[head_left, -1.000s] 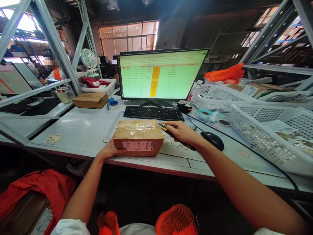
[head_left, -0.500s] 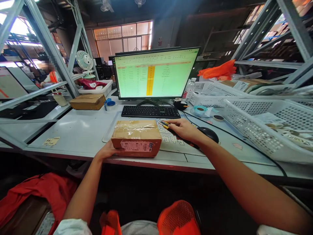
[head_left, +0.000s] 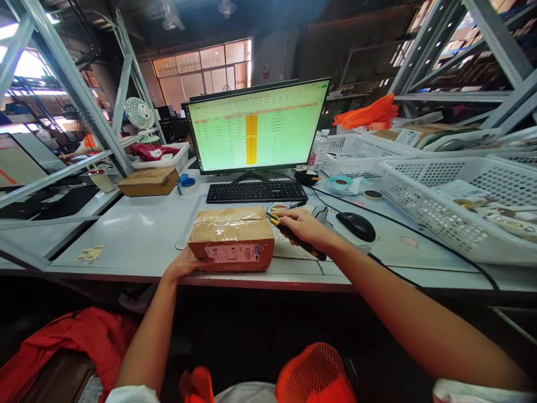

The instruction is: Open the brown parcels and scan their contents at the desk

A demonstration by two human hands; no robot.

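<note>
A taped cardboard box (head_left: 232, 235) with a white shipping label on its front sits at the near edge of the desk. My left hand (head_left: 187, 264) grips the box at its lower left corner; some of the fingers are hidden beneath or behind it. In my right hand (head_left: 302, 225) is a black and yellow utility knife (head_left: 308, 249), its tip at the box's upper right edge. Whether the blade touches the tape I cannot tell. Just beyond my right hand lies a grey handheld scanner (head_left: 321, 214), partly covered.
Behind the box stand a keyboard (head_left: 257, 192) and a monitor (head_left: 255, 131). A black mouse (head_left: 356, 225) and a white plastic basket (head_left: 440, 224) are to the right. Another cardboard box (head_left: 149, 182) and blue tape (head_left: 185, 182) sit back left. A person works at far left.
My right hand has brought the utility knife left to the box's edge. The scanner has come into sight behind that hand. My left hand keeps its hold, and the view has shifted slightly.
</note>
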